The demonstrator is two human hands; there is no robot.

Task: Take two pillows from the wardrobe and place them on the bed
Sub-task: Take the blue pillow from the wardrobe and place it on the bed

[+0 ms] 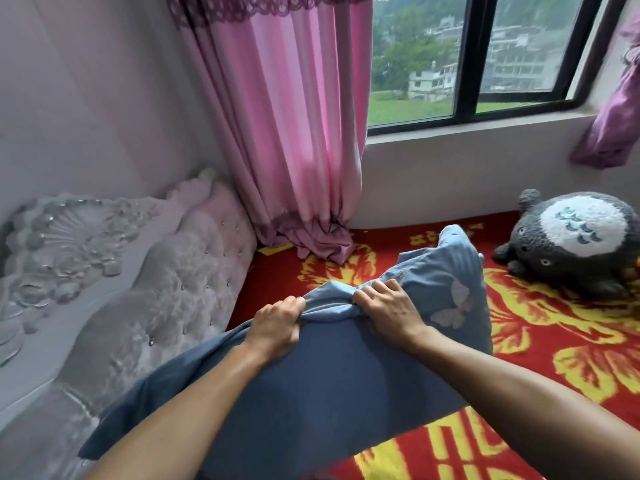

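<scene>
Head view shows your left hand and right hand both closed on a bunch of blue cover at the top of the pillow. You pinch the cloth because the filling is too soft to hold. The pillow hangs low over the bed, near the padded headboard, where pillows belong. The plush toy lies well apart. I judge that lowering comes next.

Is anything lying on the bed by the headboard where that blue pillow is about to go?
Nothing visible. Both the left hand and right hand grip the blue pillow over bare red blanket. The grey plush toy lies off to the right, under the window.
</scene>
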